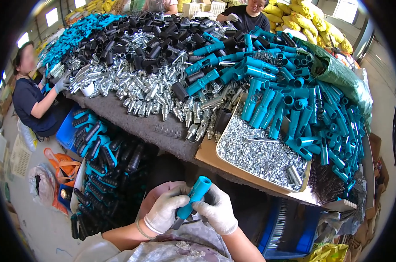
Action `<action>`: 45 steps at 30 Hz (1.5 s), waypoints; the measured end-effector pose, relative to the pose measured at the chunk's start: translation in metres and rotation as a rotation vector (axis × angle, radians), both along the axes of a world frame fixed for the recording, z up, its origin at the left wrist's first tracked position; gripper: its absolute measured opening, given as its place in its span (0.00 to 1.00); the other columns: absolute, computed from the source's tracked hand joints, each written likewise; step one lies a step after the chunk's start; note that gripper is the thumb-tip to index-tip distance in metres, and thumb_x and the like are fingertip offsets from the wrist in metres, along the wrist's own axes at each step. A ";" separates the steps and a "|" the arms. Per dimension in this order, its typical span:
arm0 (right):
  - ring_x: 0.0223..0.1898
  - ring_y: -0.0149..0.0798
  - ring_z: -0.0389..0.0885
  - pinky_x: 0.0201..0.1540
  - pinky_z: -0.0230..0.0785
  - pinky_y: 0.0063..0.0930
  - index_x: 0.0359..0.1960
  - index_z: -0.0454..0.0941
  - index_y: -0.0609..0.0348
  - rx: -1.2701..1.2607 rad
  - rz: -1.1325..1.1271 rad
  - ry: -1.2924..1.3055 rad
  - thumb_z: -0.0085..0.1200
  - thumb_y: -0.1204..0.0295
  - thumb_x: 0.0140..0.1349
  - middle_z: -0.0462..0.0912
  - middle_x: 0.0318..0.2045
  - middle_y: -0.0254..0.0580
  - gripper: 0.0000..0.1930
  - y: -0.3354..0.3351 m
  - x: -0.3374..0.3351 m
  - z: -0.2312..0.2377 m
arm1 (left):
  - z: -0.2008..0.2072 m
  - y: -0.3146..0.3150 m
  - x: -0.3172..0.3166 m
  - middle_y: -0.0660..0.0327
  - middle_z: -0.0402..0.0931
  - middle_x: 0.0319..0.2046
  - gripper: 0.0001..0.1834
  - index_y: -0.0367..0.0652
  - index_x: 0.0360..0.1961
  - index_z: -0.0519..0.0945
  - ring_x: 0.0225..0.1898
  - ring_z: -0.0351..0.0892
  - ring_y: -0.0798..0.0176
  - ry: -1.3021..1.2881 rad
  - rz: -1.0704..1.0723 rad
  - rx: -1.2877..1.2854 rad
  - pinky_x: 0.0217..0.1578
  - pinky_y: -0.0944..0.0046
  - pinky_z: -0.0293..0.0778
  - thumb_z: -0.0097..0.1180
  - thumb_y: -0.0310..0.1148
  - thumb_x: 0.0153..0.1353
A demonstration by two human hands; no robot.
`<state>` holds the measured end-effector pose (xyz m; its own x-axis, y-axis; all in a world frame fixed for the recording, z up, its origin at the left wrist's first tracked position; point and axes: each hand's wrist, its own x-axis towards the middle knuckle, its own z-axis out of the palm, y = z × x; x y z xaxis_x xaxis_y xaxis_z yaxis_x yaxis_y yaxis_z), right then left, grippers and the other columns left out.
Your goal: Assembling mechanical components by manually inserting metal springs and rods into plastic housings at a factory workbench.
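Note:
Above my lap, I hold a teal plastic tubular housing point(200, 189) tilted, its open round end pointing up and away. My left hand point(167, 210), in a pale glove, grips it from the left with the fingers closed. My right hand point(216, 210), gloved too, pinches it from the right side. A dark piece shows at the housing's lower end; its kind I cannot make out. In front of my hands, on the table, stands a tray point(218, 146) of small silvery metal bits, with more teal housings point(300, 109) heaped over its far side.
Shiny metal fittings point(152, 94) and black sleeves point(158, 43) pile across the dark table point(132, 115). Black-and-teal handles point(97, 174) fill the space at left. A blue bin point(305, 238) with thin metal rods stands at lower right. Co-workers point(38, 96) sit around the table.

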<state>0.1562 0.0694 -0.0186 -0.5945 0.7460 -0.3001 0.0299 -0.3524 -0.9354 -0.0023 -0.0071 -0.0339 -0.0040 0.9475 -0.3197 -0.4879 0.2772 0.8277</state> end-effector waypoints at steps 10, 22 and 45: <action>0.31 0.23 0.73 0.35 0.71 0.21 0.46 0.78 0.64 0.098 -0.009 -0.046 0.63 0.75 0.56 0.77 0.31 0.30 0.15 0.002 -0.019 -0.005 | -0.005 -0.001 -0.003 0.59 0.80 0.36 0.21 0.35 0.50 0.76 0.33 0.79 0.66 -0.051 0.133 0.006 0.35 0.67 0.76 0.50 0.42 0.65; 0.42 0.51 0.86 0.49 0.77 0.38 0.45 0.83 0.59 0.965 0.361 -0.427 0.61 0.66 0.55 0.86 0.39 0.52 0.17 0.099 -0.039 0.086 | -0.002 -0.001 -0.039 0.52 0.77 0.47 0.31 0.34 0.66 0.66 0.41 0.81 0.61 -0.388 0.029 0.215 0.40 0.61 0.80 0.57 0.37 0.66; 0.49 0.46 0.81 0.54 0.71 0.35 0.62 0.69 0.65 0.834 -0.055 -0.130 0.59 0.53 0.65 0.81 0.49 0.48 0.32 0.099 -0.010 0.081 | 0.002 -0.019 -0.038 0.52 0.80 0.44 0.30 0.28 0.64 0.69 0.39 0.82 0.61 -0.220 0.058 0.128 0.42 0.63 0.78 0.56 0.34 0.64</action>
